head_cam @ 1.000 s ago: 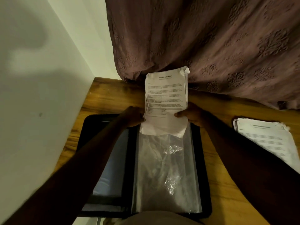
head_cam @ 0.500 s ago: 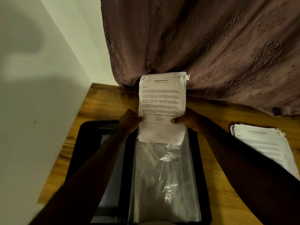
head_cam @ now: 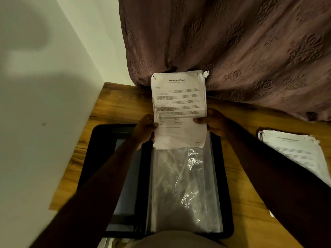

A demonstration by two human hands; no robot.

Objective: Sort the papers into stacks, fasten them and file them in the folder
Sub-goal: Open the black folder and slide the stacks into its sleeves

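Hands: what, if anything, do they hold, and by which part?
Left hand and right hand pinch the paper stack by its side edges, low down.

Body text on paper stack [head_cam: 179, 104] too small to read. Fingers of left hand [head_cam: 143, 131] and right hand [head_cam: 215, 122] hidden behind it. Second stack [head_cam: 293, 149], right of right hand, cut by frame edge and forearm. Near edge of folder [head_cam: 96, 140] hidden below both hands.

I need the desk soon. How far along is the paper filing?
Done: the papers look sorted, with a second stack lying on the table at right. In hand: left hand and right hand hold the health report stack at the top of the clear sleeve of the open folder. Left: slide it in, then file the second stack. Fastening is not visible.
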